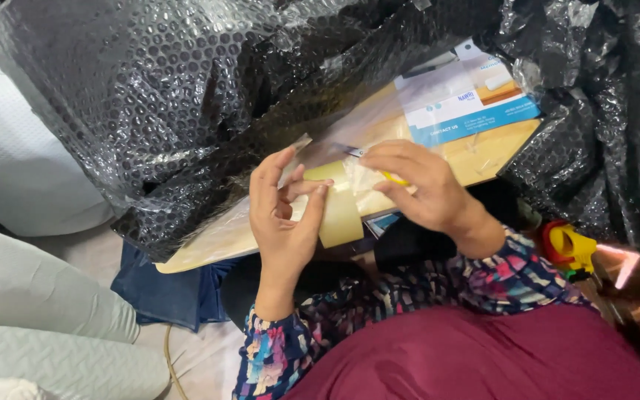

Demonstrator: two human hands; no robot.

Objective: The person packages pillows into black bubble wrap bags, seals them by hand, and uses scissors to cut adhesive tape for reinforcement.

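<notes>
Your left hand (pixel 284 215) pinched tan tape (pixel 338 211) between its fingers; your right hand (pixel 416 185) gripped what looked like scissors (pixel 379 167) over a bubble-wrapped parcel (pixel 209 96).

Bare hands (pixel 350 200) emerge from multicoloured patterned sleeves (pixel 379 311) above a maroon garment (pixel 498 355)

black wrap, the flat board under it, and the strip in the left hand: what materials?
Black wrap: plastic bubble film, glossy, rows of round cells. Board: looks like tan cardboard or thin wood, matt; cannot tell which. Strip at the left hand: likely beige paper tape, dull, bends softly.
</notes>
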